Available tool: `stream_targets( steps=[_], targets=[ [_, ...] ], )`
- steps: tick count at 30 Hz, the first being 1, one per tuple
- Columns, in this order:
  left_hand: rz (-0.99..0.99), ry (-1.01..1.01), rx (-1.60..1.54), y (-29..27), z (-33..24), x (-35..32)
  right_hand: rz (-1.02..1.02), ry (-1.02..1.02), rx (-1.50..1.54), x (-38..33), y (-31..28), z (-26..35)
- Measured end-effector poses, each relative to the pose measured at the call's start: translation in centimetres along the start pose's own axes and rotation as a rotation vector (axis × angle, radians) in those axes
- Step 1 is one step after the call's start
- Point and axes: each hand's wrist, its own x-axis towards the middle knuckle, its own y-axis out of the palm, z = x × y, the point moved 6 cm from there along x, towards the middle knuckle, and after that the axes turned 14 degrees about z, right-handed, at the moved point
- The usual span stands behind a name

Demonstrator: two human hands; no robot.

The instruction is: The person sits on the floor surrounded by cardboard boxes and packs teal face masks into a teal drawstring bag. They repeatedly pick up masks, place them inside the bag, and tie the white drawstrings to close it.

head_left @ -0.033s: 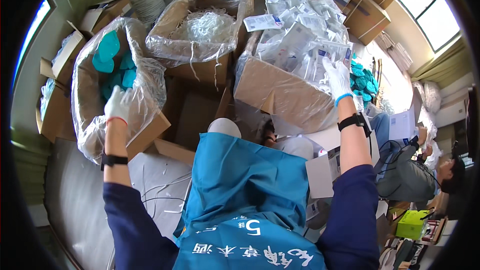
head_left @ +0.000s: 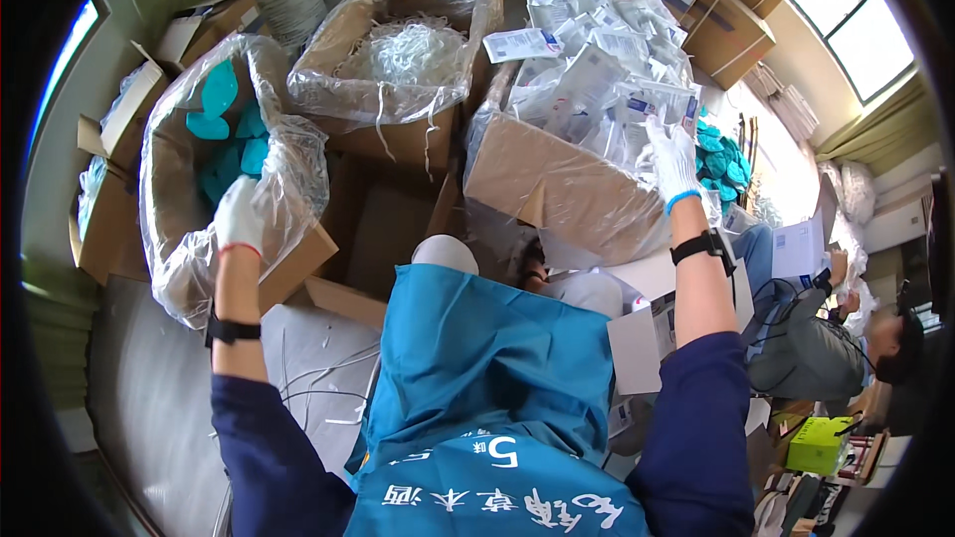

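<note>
a blue apron (head_left: 487, 333) covers the lap, and past it both gloved hands reach out to separate boxes. the step in hand looks like reaching for stock at two boxes at once; the next move, as i judge it, calls for the fingers to close on a single piece on each side, keeping clear of the loose plastic.

the left hand (head_left: 240, 214) is at the near side of the left box (head_left: 169, 164), over its clear plastic liner (head_left: 298, 154). its fingers seem bent downward, but i cannot tell how far open they are or whether they grip anything. the teal pieces (head_left: 219, 89) lie inside that box, just beyond the hand.

the right hand (head_left: 673, 159) is at the near right edge of the heap of white packets (head_left: 597, 70), which fills the right box (head_left: 557, 179). its fingers point at the packets; whether they grasp one i cannot tell.

farther back, between these two, a box (head_left: 368, 134) holds pale strands (head_left: 413, 50).
</note>
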Motion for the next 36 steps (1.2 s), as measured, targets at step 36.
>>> stream_targets(
  steps=[36],
  targets=[
    [1.303,-0.342,0.504,35.7,12.2,-28.2,0.203,0.091,1.344,-21.5,4.8,-3.9]
  ],
)
